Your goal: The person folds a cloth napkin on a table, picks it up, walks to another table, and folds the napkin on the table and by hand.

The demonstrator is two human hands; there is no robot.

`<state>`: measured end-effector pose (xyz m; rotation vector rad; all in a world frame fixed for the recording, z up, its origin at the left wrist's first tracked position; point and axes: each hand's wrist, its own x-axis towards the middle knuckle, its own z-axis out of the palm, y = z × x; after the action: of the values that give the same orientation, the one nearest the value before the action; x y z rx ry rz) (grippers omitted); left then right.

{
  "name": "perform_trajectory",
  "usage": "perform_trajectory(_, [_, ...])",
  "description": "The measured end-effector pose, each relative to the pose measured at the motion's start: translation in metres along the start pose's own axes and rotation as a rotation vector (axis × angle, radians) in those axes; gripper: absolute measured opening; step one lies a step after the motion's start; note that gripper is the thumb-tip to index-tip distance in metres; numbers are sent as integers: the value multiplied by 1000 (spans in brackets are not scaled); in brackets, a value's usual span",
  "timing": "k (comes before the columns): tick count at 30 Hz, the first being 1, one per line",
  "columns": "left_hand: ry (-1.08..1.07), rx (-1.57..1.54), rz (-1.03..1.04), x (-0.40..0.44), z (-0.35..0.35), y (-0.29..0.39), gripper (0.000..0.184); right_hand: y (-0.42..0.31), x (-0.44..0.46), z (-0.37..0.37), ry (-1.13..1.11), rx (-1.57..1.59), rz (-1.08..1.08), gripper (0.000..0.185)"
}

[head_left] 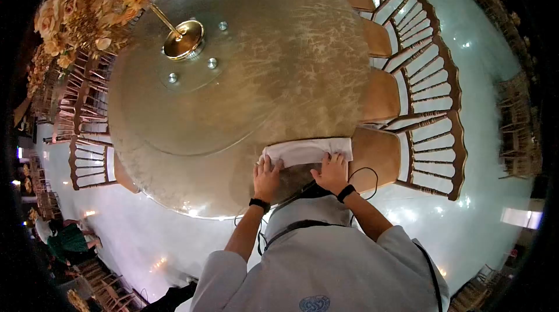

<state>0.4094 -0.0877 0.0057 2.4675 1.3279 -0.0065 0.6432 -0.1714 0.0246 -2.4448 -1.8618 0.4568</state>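
Note:
A folded white cloth napkin (307,150) lies near the edge of the round table (291,79), long side roughly across my view. My left hand (267,178) rests at the napkin's left end, fingers stretched out and the fingertips touching its lower corner. On the right part of the cloth lies my right hand (332,173), fingers spread over its lower edge. Neither hand is gripping; both seem to press flat. Dark bands circle both wrists.
A gold stand (184,39) bearing a large flower arrangement (96,9) rises at the table's far left, with small glass holders (212,63) around it. Wooden chairs (431,155) line the right side, more stand left. A person in green (69,241) is at lower left.

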Motion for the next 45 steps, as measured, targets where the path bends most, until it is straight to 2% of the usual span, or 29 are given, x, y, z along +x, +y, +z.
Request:
perform_trajectory(3, [45,28,32,-16,13,0,55,1,-5,13,-2,-24,16,77])
perform_trajectory(5, [58,-45,37,-16,16,7,52,8,-6,27,71,-77,16,75])
perform_trajectory(11, [105,-61,2,5,16,27,68,26,12,28,177,-87,11,73])
perform_trajectory(18, [47,-16,-28,67,1,42,72,64,55,13,194,-76,-23,70])
perform_trajectory(23, [-1,-40,-7,116,-8,52,75,90,88,-7,170,-133,7,60])
perform_trajectory(26, [28,-27,3,150,-10,61,74,109,109,-15,155,-63,41,56])
perform_trajectory(28, [54,50,18,170,-10,64,81,119,122,-29,139,-54,46,54])
perform_trajectory(31, [-8,-22,-21,197,-13,70,73,135,146,-32,165,-39,33,52])
perform_trajectory(36, [-31,-52,-88,227,-21,85,75,158,187,-41,160,24,23,50])
perform_trajectory(42, [43,-49,-99,256,-21,99,74,181,224,-58,155,77,-32,45])
perform_trajectory(45, [57,-76,-113,271,-23,104,74,186,238,-63,129,68,15,45])
